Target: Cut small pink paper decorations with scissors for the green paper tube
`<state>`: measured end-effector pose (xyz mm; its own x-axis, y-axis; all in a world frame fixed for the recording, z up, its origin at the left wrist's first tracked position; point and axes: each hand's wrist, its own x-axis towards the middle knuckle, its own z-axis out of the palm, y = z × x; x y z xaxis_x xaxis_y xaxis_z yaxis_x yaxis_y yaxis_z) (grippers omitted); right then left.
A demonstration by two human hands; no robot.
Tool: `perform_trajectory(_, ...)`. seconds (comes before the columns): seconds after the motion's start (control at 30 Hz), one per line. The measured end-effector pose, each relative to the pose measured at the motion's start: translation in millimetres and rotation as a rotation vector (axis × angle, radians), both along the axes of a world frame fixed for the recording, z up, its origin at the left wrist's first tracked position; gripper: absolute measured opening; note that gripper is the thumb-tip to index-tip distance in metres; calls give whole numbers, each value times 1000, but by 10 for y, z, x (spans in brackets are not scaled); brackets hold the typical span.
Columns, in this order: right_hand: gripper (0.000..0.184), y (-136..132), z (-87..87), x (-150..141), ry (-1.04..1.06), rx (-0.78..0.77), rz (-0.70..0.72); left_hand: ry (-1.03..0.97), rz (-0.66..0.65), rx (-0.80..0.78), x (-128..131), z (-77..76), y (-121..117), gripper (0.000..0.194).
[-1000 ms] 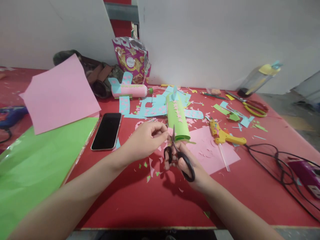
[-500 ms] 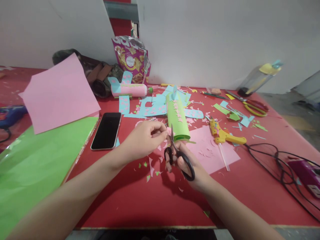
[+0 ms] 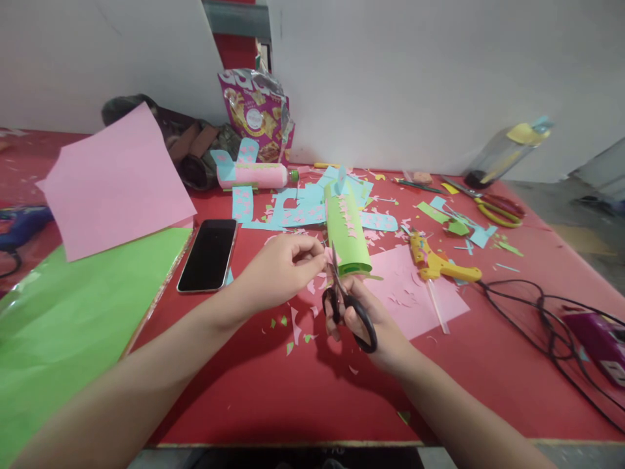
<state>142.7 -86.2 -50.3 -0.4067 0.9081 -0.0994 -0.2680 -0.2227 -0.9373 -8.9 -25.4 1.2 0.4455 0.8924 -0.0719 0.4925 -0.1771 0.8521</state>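
From here I see my left hand [image 3: 280, 270] pinching a small pink paper scrap [image 3: 328, 256] between thumb and fingertips, just above the red table [image 3: 273, 391] and beside the green paper roll [image 3: 346, 238]. My right hand [image 3: 371, 319] is closed through the loops of the black-handled scissors [image 3: 349, 306]. The scrap is tiny and the fingertips sit right at the blades, so a slip could nick a finger or shear the piece crooked, I judge. The scissors run long axis near to far, handles toward me, tips pointing away and slightly left into the scrap.
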Motion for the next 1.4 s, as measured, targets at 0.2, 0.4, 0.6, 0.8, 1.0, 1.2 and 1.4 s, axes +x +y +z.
perform_trajectory(0.2,39,11,-2,-3,-14,5,-6,-3,-4,-9,-5,-2,11,21)
perform_trajectory(0.4,38,4,-13,-6,-25,4,-10,-12,-7,1,-5,-5,13,22)
perform_trajectory(0.6,37,10,-26,-11,-7,7,-11,-19,-16,-21,-8,-9,-9,24)
perform_trajectory(0.8,36,11,-13,-8,-12,1,-5,-31,-45,-48,-16,-14,-10,24)
perform_trajectory(1.0,35,4,-3,-2,-14,-23,-8,-56,-31,-85,-7,-20,-30,23)
perform_trajectory(1.2,35,-5,-13,-24,-18,-18,-24,-76,7,-77,17,-15,-41,20)
perform_trajectory(1.4,34,-8,-15,-24,4,-15,-44,-131,34,-118,47,16,-56,17)
